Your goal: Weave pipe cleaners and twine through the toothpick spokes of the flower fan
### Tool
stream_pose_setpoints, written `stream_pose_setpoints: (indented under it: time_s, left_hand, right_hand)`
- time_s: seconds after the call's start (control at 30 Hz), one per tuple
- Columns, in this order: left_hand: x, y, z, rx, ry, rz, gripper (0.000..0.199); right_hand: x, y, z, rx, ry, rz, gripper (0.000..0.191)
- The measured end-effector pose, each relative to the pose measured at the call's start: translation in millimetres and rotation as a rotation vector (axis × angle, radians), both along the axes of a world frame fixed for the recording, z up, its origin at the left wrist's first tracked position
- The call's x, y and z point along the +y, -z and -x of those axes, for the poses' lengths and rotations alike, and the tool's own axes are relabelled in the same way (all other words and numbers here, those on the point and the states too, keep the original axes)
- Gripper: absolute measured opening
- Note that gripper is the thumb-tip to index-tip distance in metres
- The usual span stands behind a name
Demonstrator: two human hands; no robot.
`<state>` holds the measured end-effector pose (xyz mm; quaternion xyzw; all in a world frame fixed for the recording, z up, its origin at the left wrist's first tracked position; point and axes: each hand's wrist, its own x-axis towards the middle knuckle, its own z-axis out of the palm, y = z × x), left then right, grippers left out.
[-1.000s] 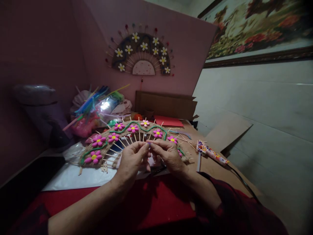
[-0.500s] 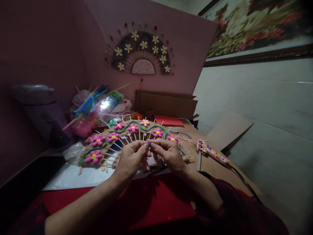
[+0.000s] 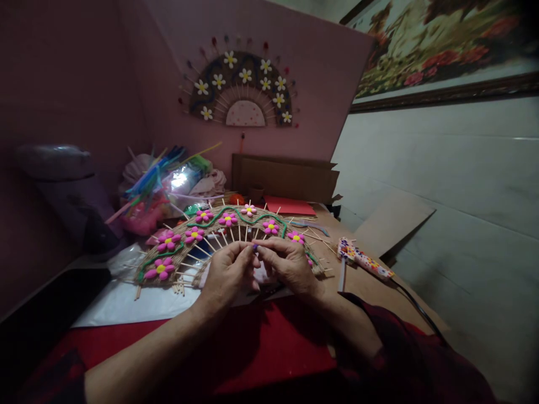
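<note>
My left hand (image 3: pixel 229 272) and my right hand (image 3: pixel 290 266) meet fingertip to fingertip, pinching a tiny purple piece (image 3: pixel 255 247) between them. It looks like a bit of clay, though it is too small to be sure. Behind and partly under the hands lies a half-round fan of twine and wooden sticks (image 3: pixel 143 268). Pink flowers with yellow centres (image 3: pixel 160 269) and a wavy green strand (image 3: pixel 219 216) decorate its band. The hands cover part of the fan's inner edge and right side.
A flower-patterned glue gun (image 3: pixel 364 259) with a black cord rests at the right. Bags and coloured pipe cleaners (image 3: pixel 155 174) are heaped at the back left. Cardboard (image 3: pixel 286 177) and a red sheet (image 3: pixel 288 205) sit behind the fan. A finished-looking fan (image 3: pixel 196 101) hangs on the pink board.
Both hands stay together on the purple piece, with only a slight shift of the fingers. The whole view has moved a little.
</note>
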<state>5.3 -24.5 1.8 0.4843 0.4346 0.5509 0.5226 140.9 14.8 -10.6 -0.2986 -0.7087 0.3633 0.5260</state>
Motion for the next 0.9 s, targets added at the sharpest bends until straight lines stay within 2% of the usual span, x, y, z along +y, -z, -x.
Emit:
stream_pose_setpoints:
  time_s: [0.33,0.47,0.57,0.67,0.73,0.9]
  left_hand:
    - [1.5,-2.0,2.4,-0.022,0.016,0.01,0.028]
    - [-0.2,-2.7,-0.7,0.031,-0.065,-0.01,0.025]
    - [-0.5,2.9,-3.4,0.076,-0.135,-0.067,0.018]
    - [0.9,9.8,-4.7,0.065,-0.151,-0.102,0.014]
    - [2.2,10.5,-4.9,0.033,-0.14,-0.096,0.014]
    - [2.4,-1.4,-5.9,-0.111,-0.101,-0.027,0.022]
  right_hand:
    - [-1.1,1.5,-0.1,-0.017,0.0,0.002,0.022]
    - [-6.1,1.2,1.3,-0.062,0.032,-0.106,0.021]
    - [-11.8,2.6,3.2,-0.11,0.09,-0.238,0.021]
    - [-14.9,4.3,4.8,-0.137,0.136,-0.317,0.022]
    - [-14.4,4.4,5.2,-0.134,0.131,-0.264,0.021]
    - [-9.1,2.7,5.1,0.046,0.037,0.055,0.021]
